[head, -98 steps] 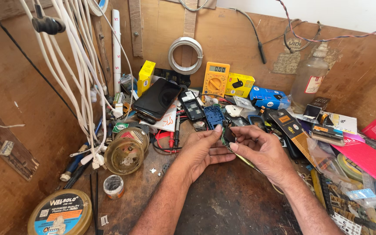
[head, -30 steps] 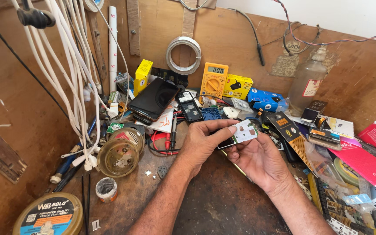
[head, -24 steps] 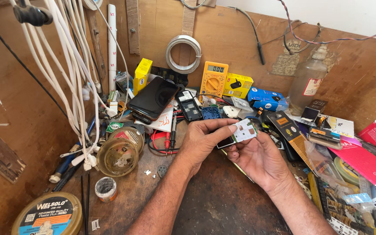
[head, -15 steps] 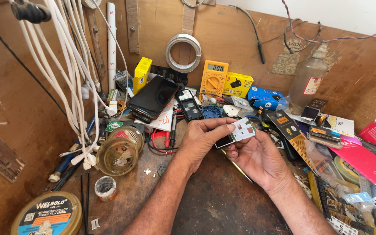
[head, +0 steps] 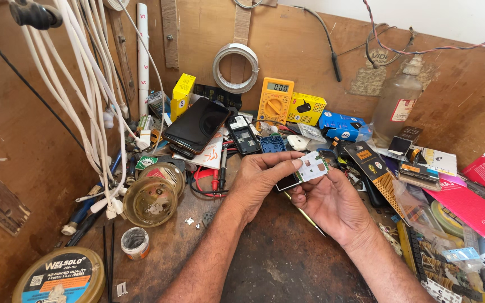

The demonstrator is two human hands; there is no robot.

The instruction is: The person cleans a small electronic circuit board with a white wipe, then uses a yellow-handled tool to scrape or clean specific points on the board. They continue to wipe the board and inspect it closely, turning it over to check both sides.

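Two hands (head: 310,191) | circuit board (head: 311,167) | glass jar (head: 151,201): bits inside

The multimeter (head: 275,104) is orange-yellow, the phone (head: 197,124) glossy black, the cables (head: 85,84) white, the folder (head: 472,207) pink.
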